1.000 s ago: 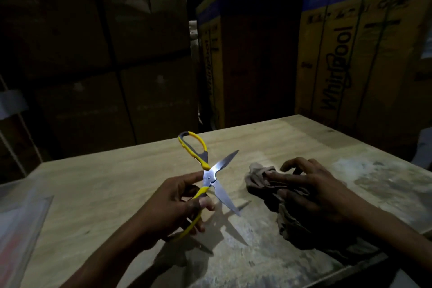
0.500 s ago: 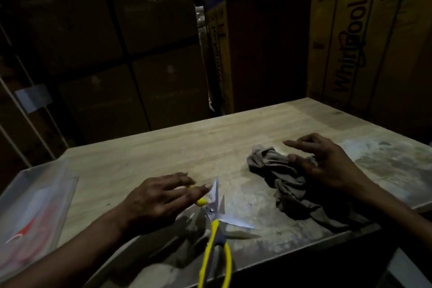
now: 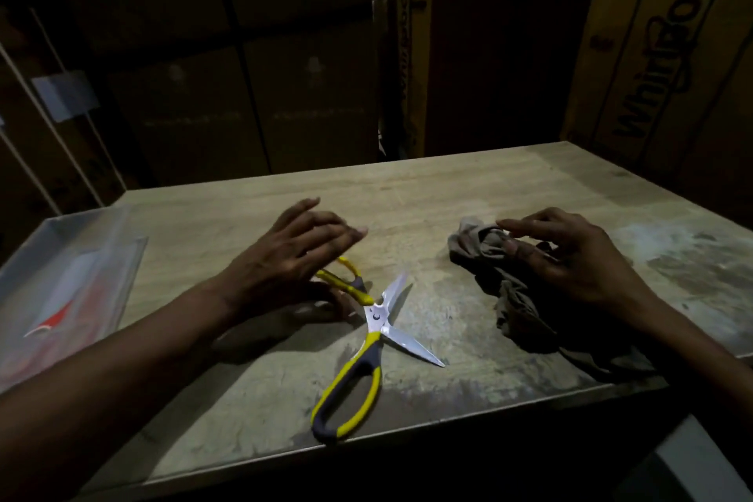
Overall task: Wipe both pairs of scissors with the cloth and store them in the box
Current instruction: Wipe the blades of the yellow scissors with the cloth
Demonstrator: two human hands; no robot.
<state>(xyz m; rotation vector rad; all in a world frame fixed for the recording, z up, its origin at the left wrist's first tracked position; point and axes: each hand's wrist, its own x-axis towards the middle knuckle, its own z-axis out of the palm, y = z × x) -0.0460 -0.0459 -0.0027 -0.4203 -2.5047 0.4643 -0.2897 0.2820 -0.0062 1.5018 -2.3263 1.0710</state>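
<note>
Between my left hand (image 3: 301, 257) and my right hand (image 3: 570, 257) the wooden table (image 3: 428, 192) lies bare up to its far edge. Nearer me the yellow-handled scissors (image 3: 368, 332) sprawl open across the middle, blades spread. The crumpled cloth (image 3: 513, 298) blocks the right side, the clear plastic box (image 3: 69, 277) the left edge, and stacked cardboard cartons (image 3: 244, 53) wall off the back.

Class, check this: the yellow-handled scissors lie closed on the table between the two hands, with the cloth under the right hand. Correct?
Not quite. The head view shows the scissors lying with their blades spread open, not closed. The rest holds: they lie on the table between the hands, cloth under the right hand.
</note>
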